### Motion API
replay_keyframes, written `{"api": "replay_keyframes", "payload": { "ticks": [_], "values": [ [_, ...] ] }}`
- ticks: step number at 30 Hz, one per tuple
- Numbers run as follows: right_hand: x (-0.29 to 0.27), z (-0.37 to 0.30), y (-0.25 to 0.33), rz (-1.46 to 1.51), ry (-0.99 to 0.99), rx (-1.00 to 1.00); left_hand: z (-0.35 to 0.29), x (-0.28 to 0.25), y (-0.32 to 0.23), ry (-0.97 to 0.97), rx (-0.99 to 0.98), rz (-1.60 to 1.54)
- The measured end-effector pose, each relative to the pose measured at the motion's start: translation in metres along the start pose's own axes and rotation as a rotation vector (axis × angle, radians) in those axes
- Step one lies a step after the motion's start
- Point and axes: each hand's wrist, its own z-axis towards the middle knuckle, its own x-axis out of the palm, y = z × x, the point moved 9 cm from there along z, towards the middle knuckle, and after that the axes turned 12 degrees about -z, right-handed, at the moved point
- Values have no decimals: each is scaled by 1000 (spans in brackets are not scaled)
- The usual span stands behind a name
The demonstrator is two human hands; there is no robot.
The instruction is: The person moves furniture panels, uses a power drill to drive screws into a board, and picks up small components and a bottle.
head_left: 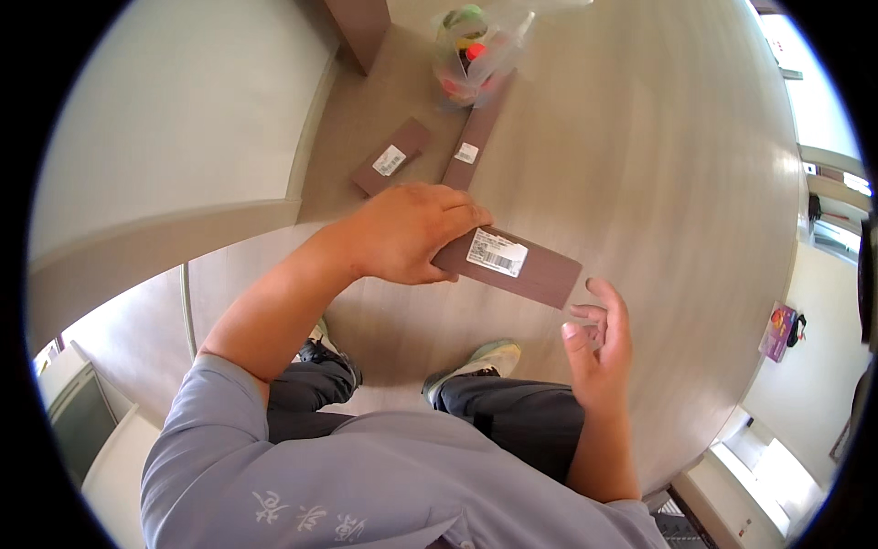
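A short brown board (549,272) with a white printed label on its face is raised above the floor in front of me. My left hand (412,233) grips its left end, fingers wrapped over the edge. Just off the board's right end is my right hand (600,346), empty, with its fingers apart and slightly curled. Farther off on the floor lie a second short brown board (405,151), also labelled, and a longer brown board (485,123) with a label near its close end.
A clear plastic bag (471,78) with a red-capped item inside sits by the long board's far end. A pale wall panel (210,119) rises on the left, and a brown panel (361,27) stands at the back. On the right, a purple box (778,331) rests near a white surface.
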Motion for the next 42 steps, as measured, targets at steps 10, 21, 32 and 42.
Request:
{"api": "replay_keyframes", "payload": {
  "ticks": [10, 21, 32, 42],
  "values": [
    [13, 6, 4, 570, 122, 134, -7, -13, -44, -46, 70, -111],
    [2, -8, 2, 590, 45, 110, -6, -12, -12, -23, 143, -410],
    [-3, -40, -27, 464, -33, 163, -123, 26, 252, -397, -1045, 274],
    [-11, -55, -14, 412, -71, 120, -98, 6, 227, -400, -843, 259]
  ]
}}
